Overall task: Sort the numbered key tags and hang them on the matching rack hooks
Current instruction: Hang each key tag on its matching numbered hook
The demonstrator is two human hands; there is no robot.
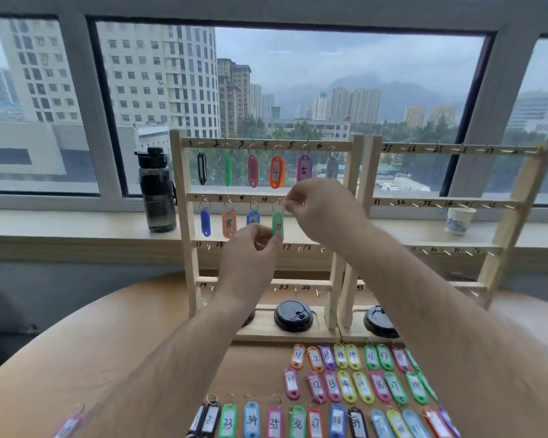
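A wooden rack point(184, 172) with numbered hooks stands at the table's far edge. Tags hang on hooks 1 to 6 in the top row and 7 to 10 in the second. My left hand point(253, 248) pinches the bottom of the green tag 10 point(277, 224). My right hand point(317, 203) pinches at that tag's ring point(279, 207) beside hook 10. A second rack point(519, 197), numbered from 25, stands to the right with bare hooks. Several numbered tags point(345, 384) lie in rows on the table in front.
A dark water bottle point(157, 191) stands on the window sill left of the rack. A paper cup point(459, 219) sits on the sill behind the right rack. Two black lids point(293, 315) rest on the rack bases. The round table edge point(76, 327) curves at left.
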